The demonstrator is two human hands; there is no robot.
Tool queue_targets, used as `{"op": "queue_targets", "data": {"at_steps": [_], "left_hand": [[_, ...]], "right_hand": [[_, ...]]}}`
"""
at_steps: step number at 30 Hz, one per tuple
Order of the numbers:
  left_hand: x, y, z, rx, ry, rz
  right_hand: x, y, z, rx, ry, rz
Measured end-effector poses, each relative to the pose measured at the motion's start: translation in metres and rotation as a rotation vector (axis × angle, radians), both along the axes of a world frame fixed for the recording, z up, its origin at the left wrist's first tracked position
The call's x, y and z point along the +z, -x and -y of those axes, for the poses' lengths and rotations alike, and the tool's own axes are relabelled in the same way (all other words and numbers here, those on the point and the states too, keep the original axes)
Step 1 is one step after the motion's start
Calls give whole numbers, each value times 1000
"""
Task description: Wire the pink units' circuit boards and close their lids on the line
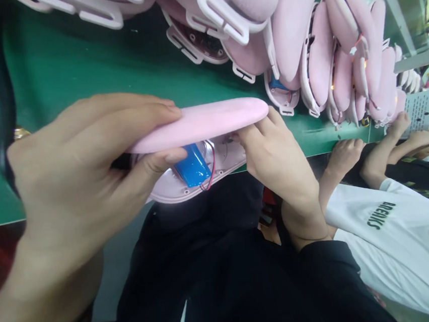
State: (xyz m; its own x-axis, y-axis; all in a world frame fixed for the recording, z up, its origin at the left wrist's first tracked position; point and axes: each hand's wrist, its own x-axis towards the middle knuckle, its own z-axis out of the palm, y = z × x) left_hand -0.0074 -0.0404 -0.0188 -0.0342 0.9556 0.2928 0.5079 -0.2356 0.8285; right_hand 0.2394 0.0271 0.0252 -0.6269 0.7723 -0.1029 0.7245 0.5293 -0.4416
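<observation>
Between my two hands is a pink plastic housing in two halves, parted along the near side. Its smooth pink cover lies over the paler lower shell. Inside the gap show a blue wrapped battery pack and a thin red and black wire. My left hand grips the cover's left end, fingers on top and thumb below near the battery. My right hand is closed at the right end, its fingertips tucked under the cover and partly hidden.
Many similar pink housings with slotted side loops are piled along the far side of the green table. A black cable runs down the left. At right sits a co-worker in a white shirt, with other people's arms beyond.
</observation>
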Motion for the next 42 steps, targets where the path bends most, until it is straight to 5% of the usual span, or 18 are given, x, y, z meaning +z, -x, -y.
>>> {"op": "queue_targets", "data": {"at_steps": [14, 18, 21, 24, 28, 32, 36, 39, 42], "left_hand": [[-6, 2, 2, -35, -11, -22], [-8, -1, 1, 3, -41, -13], [-11, 2, 2, 15, -105, -20], [-17, 7, 10, -59, -295, -99], [-29, 5, 28, -127, -595, -325], [-28, -8, 31, -32, -623, -474], [-10, -45, 7, -41, -458, -641], [0, -109, -16, -40, -435, -673], [6, -179, -26, -14, -486, -650]], "right_hand": [[9, 12, 1, -33, -159, 126], [10, 20, -5, -130, -110, 142], [9, 7, -3, -66, -73, 95], [-2, -23, 11, -2, -112, -184], [-32, -43, 28, -215, -257, -624], [-47, -26, 28, -118, -270, -466], [-52, -33, 35, -369, -482, -581], [-66, -64, 49, -647, -754, -643], [-83, -102, 62, -759, -941, -486]]}}
